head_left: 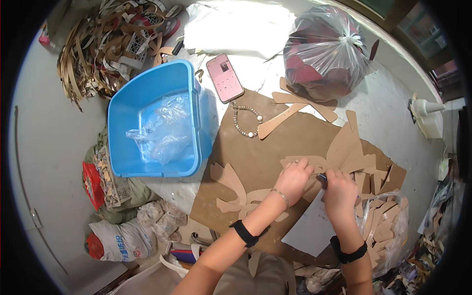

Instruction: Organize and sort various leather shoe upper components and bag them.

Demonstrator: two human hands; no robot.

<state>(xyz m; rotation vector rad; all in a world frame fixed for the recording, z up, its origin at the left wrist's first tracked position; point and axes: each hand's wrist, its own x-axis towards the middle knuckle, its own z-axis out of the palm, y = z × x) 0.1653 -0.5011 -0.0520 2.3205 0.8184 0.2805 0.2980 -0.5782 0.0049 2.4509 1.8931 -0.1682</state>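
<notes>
My left hand (295, 179), with a ring and a thin bracelet, has its fingers curled down onto a tan leather-like cut piece (291, 160). Close beside it, my right hand (341, 191) is closed round a slim dark blue pen-like tool (322, 177), mostly hidden by the fingers. The tool's tip lies near the cut pieces between both hands. Below the right hand is a white sheet of paper (307, 226) with faint writing. Larger tan pieces (344, 142) overlap beyond the hands, and more cut pieces (228, 182) lie left of my left forearm.
A brown sheet (265, 142) covers the table's middle. On the left stands a blue tub (152, 169) holding clear plastic. A pink phone (225, 81), beaded bracelet (237, 123) and tied plastic bag (324, 54) lie farther back. An open bag of tan pieces (386, 221) sits at right.
</notes>
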